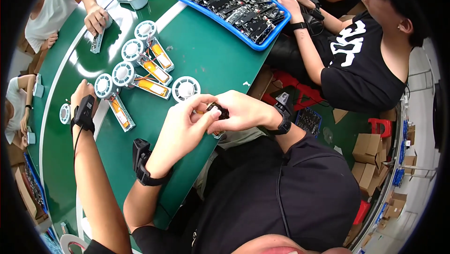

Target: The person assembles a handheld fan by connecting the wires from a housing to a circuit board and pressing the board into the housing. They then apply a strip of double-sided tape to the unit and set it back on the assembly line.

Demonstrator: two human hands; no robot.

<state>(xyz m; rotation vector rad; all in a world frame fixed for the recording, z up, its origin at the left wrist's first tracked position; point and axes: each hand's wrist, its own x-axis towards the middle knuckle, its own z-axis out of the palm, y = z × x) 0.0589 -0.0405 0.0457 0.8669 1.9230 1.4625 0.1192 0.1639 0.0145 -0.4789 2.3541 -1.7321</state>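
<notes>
My left hand [183, 125] and my right hand [244, 110] meet over the near edge of the green table, both with fingers closed. Between their fingertips is a small black circuit board [219, 109]. Part of it is covered by my thumbs and fingers. Just beyond my left hand is a pale-blue round fan head [186, 88]; whether it joins the piece just showing beneath my hands cannot be told. To the left lie several opened handheld fans, including one with a yellow battery in its handle [121, 113] and another with its battery showing [152, 86].
A blue tray [259, 46] heaped with black circuit boards stands at the far side of the green table [220, 69]. A co-worker's hand [84, 95] reaches in beside the fans at left. Other people sit around the table. Cardboard boxes [367, 148] are stacked at right.
</notes>
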